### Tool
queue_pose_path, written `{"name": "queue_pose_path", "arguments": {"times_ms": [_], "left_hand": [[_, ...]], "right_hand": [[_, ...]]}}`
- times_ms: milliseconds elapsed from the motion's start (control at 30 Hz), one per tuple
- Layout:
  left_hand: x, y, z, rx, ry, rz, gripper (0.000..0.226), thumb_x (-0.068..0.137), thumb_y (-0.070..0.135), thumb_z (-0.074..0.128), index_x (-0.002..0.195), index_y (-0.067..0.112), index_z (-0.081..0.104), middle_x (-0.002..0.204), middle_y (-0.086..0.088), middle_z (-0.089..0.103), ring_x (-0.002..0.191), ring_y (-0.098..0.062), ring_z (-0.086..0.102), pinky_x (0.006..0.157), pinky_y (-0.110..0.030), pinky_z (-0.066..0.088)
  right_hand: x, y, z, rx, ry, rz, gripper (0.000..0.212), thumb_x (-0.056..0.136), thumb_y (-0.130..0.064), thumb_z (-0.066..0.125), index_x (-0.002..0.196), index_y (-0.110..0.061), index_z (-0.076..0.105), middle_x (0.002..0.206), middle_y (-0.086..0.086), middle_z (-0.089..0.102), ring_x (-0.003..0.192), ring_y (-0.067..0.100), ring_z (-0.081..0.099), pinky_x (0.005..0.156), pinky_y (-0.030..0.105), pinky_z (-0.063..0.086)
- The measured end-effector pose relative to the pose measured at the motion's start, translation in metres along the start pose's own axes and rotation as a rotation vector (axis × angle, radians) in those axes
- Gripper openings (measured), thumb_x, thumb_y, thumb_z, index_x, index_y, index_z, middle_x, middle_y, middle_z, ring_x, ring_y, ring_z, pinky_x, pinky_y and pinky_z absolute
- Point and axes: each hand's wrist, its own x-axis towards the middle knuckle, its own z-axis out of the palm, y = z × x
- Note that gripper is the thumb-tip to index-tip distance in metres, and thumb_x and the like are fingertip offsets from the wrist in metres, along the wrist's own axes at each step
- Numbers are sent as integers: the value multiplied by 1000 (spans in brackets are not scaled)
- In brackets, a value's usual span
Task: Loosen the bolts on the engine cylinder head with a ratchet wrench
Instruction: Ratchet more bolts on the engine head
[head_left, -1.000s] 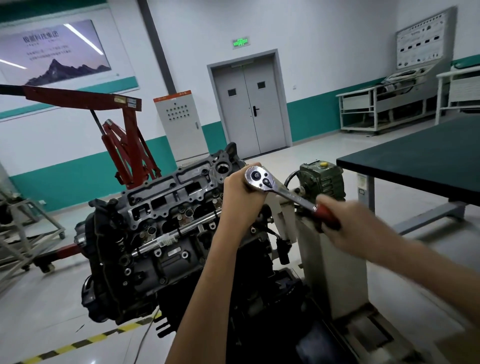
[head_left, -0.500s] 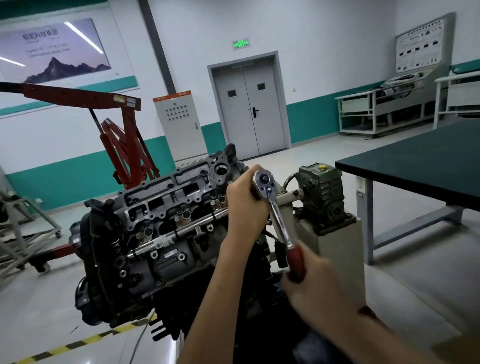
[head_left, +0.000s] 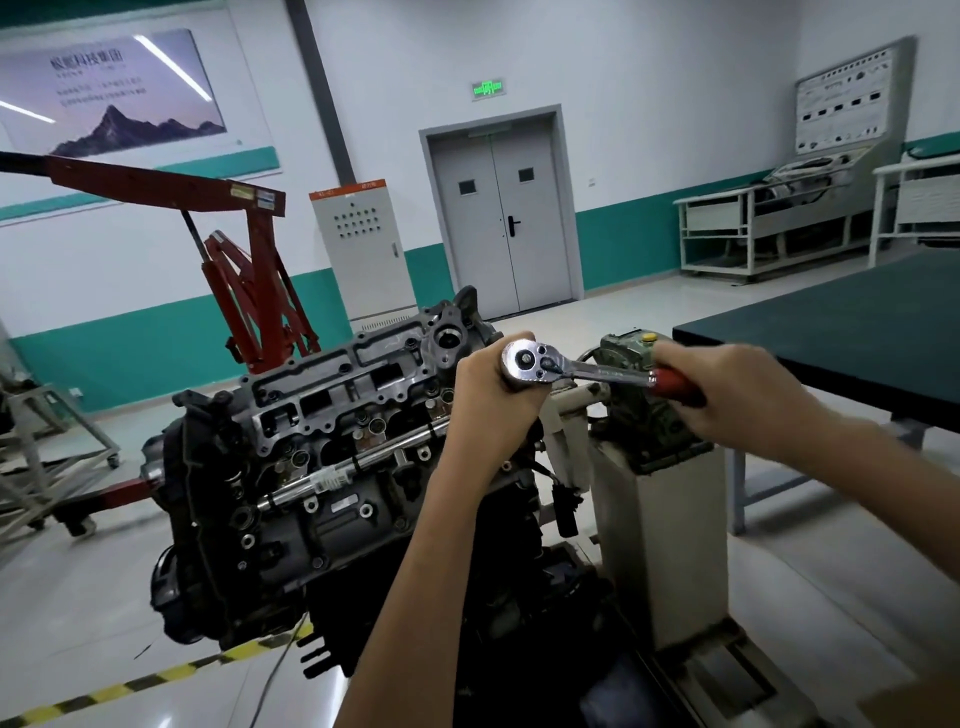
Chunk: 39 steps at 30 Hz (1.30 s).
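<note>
The engine cylinder head (head_left: 332, 405), grey metal with bolt holes and openings, sits tilted on a stand in the middle of the view. A chrome ratchet wrench (head_left: 582, 369) with a red handle stands over the head's right end, its handle pointing right. My left hand (head_left: 493, 395) wraps round the ratchet's round head and whatever is below it, hiding the socket and bolt. My right hand (head_left: 727, 389) grips the red handle.
A dark green table (head_left: 852, 338) stands to the right. A green gearbox (head_left: 634, 415) sits on the white stand post (head_left: 665, 545) behind the wrench. A red engine hoist (head_left: 244, 260) stands behind the engine at left. Yellow-black floor tape (head_left: 156, 675) runs below.
My right hand has swung the wrench handle from pointing down toward me back up to pointing right. My left hand stayed on the ratchet head.
</note>
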Motion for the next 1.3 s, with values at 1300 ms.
{"name": "queue_pose_path", "arguments": {"times_ms": [1300], "left_hand": [[-6, -6, 5, 47, 139, 48, 29, 80, -4, 63, 68, 16, 46, 59, 12, 47, 56, -3, 38, 55, -19, 35]], "right_hand": [[-65, -136, 69, 818, 134, 364, 33, 68, 1, 64, 70, -27, 47, 47, -13, 47, 47, -5, 52, 42, 0, 30]]}}
